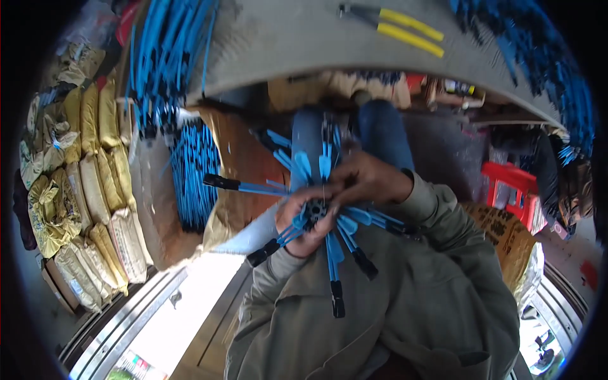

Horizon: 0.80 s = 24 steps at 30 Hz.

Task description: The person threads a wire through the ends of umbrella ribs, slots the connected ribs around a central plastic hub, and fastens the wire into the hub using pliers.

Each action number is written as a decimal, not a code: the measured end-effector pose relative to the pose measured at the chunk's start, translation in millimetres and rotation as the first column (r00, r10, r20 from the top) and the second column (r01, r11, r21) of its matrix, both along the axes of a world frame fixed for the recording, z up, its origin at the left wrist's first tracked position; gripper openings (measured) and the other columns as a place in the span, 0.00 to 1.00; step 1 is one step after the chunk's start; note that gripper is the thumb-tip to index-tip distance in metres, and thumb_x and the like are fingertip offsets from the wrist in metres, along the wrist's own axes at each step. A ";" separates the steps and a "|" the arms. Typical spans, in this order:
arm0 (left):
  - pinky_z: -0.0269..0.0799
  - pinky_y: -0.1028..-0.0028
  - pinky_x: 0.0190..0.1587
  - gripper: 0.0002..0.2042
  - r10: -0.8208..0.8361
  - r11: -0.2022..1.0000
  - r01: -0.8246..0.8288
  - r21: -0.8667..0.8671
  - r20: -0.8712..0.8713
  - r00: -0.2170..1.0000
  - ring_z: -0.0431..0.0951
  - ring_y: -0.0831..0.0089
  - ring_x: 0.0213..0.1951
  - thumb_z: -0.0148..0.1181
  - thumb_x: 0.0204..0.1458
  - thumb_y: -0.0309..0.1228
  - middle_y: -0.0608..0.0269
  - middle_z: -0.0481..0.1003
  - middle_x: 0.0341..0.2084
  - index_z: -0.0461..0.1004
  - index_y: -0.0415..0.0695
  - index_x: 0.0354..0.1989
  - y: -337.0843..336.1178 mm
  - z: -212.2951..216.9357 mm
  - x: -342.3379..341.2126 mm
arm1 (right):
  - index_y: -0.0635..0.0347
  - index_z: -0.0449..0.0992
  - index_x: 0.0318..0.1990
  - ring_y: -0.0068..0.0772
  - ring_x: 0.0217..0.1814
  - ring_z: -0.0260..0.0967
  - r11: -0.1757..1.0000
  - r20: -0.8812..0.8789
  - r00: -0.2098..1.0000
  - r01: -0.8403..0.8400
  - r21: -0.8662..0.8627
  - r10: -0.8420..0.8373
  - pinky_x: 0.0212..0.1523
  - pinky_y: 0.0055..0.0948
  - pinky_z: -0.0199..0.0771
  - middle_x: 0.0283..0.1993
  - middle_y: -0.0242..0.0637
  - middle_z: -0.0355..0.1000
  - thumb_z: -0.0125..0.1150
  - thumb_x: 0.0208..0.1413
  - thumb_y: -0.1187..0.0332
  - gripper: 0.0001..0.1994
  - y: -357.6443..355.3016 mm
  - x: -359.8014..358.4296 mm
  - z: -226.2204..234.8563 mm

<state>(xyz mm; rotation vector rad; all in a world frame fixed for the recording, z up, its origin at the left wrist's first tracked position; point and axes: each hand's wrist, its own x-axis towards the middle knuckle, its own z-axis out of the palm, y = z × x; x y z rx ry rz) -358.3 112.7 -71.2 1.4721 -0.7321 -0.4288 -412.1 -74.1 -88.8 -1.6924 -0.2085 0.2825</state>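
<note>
Olive-grey jacket sleeves (437,209), blue jeans (380,133), bare hands.

A grey desk (297,38) curves across the top of the view. On it lies a pair of pliers with yellow handles (396,25), near the far edge. A pile of blue rods with black tips (544,69) spreads over the desk's right end, and another bundle of blue rods (168,50) lies at its left end, hanging past the edge. Below the desk, more blue rods (193,174) lie in an open cardboard box (237,152), beside stacked yellow sacks (95,183).
</note>
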 end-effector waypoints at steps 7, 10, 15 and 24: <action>0.70 0.77 0.35 0.08 0.148 0.988 -0.147 0.055 -0.016 0.989 0.75 0.75 0.31 0.62 0.44 0.23 0.61 0.76 0.26 0.73 0.36 0.33 -8.3 -19.5 1.5 | 0.61 0.69 0.30 0.41 0.33 0.68 0.371 0.647 0.575 0.818 -0.439 -0.501 0.32 0.32 0.67 0.32 0.41 0.68 0.61 0.46 0.70 0.07 -99.5 15.7 50.8; 0.69 0.76 0.33 0.11 0.017 1.000 -0.016 -0.025 0.077 0.997 0.74 0.77 0.29 0.64 0.44 0.25 0.61 0.75 0.25 0.72 0.38 0.37 -28.5 -22.3 -0.2 | 0.59 0.66 0.32 0.46 0.33 0.65 0.049 0.760 0.553 0.818 -0.573 -0.342 0.30 0.37 0.65 0.30 0.40 0.65 0.62 0.45 0.66 0.11 -131.9 25.8 53.4; 0.69 0.71 0.30 0.13 -0.116 0.993 0.119 -0.018 0.123 0.986 0.74 0.66 0.27 0.63 0.43 0.28 0.55 0.73 0.25 0.71 0.39 0.37 -36.8 -10.5 -3.8 | 0.58 0.64 0.32 0.48 0.37 0.63 0.088 0.743 0.632 0.771 -0.630 -0.220 0.34 0.40 0.63 0.33 0.42 0.64 0.60 0.47 0.64 0.12 -141.6 37.2 32.4; 0.68 0.72 0.32 0.12 -0.225 0.965 0.232 -0.121 0.069 0.972 0.74 0.69 0.28 0.62 0.45 0.30 0.56 0.73 0.26 0.71 0.37 0.35 -18.6 -1.0 8.8 | 0.59 0.64 0.32 0.50 0.35 0.62 -0.001 0.744 0.667 0.745 -0.667 -0.031 0.33 0.40 0.62 0.32 0.43 0.63 0.56 0.51 0.61 0.12 -144.9 55.1 33.7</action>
